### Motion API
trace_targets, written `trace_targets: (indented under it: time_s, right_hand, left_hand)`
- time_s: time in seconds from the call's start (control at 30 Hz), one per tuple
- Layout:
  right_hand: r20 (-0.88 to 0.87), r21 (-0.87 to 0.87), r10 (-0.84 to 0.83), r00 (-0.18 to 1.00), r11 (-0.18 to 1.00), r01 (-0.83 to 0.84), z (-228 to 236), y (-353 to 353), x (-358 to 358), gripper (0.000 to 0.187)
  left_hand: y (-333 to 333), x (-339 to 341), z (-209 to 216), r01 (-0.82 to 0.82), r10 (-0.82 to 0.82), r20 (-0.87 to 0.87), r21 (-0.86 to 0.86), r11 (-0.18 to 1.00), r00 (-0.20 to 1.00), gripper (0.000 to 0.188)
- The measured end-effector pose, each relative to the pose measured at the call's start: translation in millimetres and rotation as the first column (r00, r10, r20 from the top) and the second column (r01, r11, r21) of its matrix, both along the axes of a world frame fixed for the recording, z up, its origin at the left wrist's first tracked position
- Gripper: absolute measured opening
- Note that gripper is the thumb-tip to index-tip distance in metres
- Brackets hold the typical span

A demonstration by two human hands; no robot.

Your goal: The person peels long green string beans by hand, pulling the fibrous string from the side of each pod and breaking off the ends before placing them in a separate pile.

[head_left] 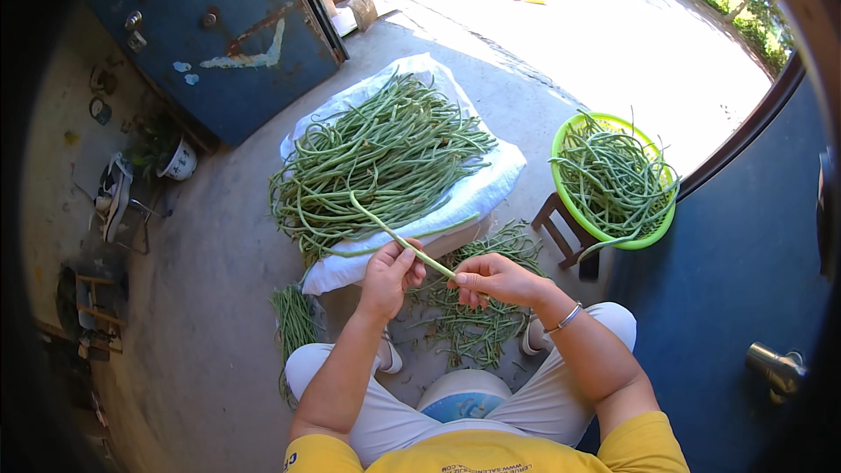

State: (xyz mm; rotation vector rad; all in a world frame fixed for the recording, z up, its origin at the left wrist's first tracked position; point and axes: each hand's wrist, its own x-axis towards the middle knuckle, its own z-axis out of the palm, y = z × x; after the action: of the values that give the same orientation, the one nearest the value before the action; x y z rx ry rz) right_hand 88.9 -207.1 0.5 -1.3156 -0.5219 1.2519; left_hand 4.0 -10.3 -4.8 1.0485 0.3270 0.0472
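Grey floor (219, 228) stretches between a blue door (219, 44) at the far left and sunlit ground beyond the doorway. Seen from the head view, the left hand (392, 276) pinches one long green bean (434, 264) between thumb and fingers partway along it, while the right hand (498, 282) grips its near end, fingers curled in. Held at two points, the slender bean is probably kept steady, its free end pointing far and left over the white sheet (331, 273).

On that sheet, straight ahead, lies a big bean heap (385, 158), most stems running roughly crosswise; the cloth likely keeps them clean and together. To the right, a lime-green basket (568, 200) of beans sits on a brown stool (568, 257), apparently raised for easy reach from the right side. Loose beans (473, 333) litter the floor below the right hand, and a smaller bundle (295, 320) lies near, at the left, apart from that litter.
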Motion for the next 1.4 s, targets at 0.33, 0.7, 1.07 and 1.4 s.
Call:
trace_targets:
  time_s: [0.33,0.7,1.07,1.4]
  right_hand:
    - [0.061,-0.026,0.064,0.996,0.998,-0.063,-1.1,3.1,-2.0,0.027]
    - [0.408,-0.104,0.068,0.910,0.994,-0.028,9.2,-1.9,-11.3,0.023]
    - [0.776,-0.037,0.026,0.631,0.999,0.004,25.2,-1.9,-18.3,0.023]
    - [0.555,0.131,0.045,0.831,0.981,-0.141,47.4,-13.9,-25.0,0.014]
  left_hand:
    - [-1.5,4.2,-1.3,-0.072,0.072,0.005,0.088,0.994,0.997,0.014]
    - [17.1,3.6,2.9,-0.138,0.136,0.040,0.045,0.989,0.990,0.013]
    - [25.1,2.7,6.0,-0.159,0.157,-0.024,-0.077,0.984,0.987,0.012]
    - [34.6,6.0,1.6,-0.163,0.167,-0.007,-0.263,0.951,0.986,0.012]
